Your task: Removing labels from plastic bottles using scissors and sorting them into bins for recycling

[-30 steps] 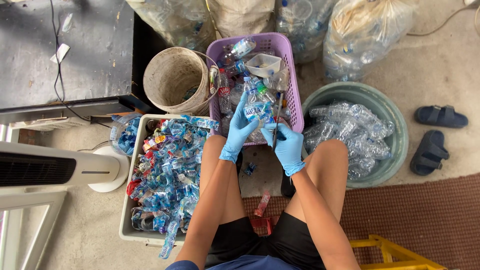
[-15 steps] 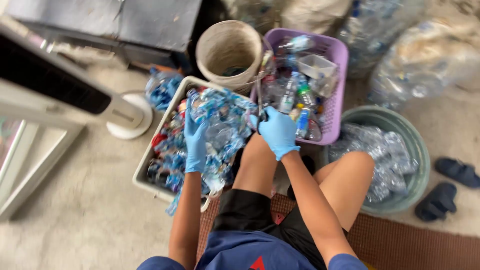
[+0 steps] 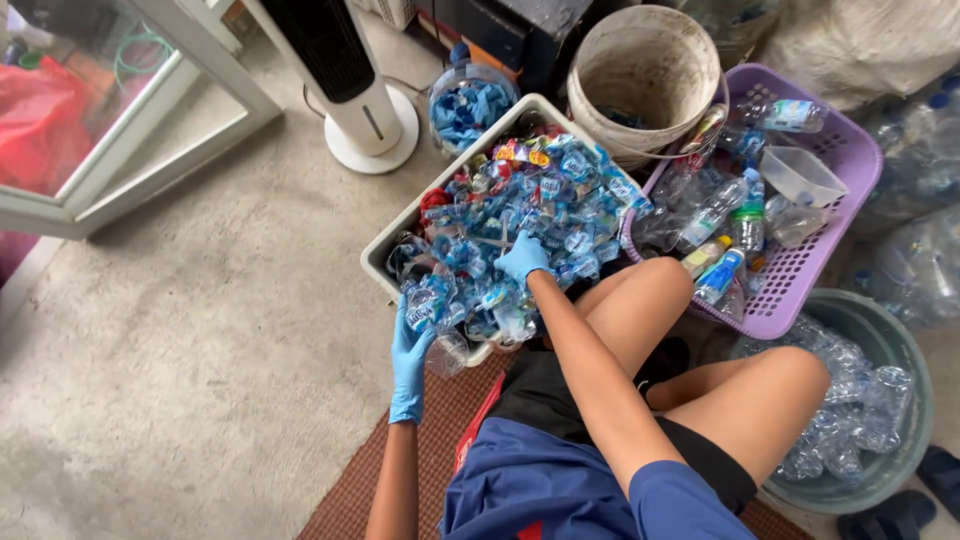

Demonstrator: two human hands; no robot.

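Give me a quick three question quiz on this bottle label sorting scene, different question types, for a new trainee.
1. True or false: the right hand rests on the heap of plastic labels in the white bin.
2. Multiple choice: where do the whole plastic bottles lie? A. in the purple basket B. in the beige bucket C. on the brown mat
3. Fill in: both hands wear ___ gloves.

Key
1. True. The left hand is at the bin's near corner, by a clear crumpled piece.
2. A. The bucket looks nearly empty.
3. Blue.
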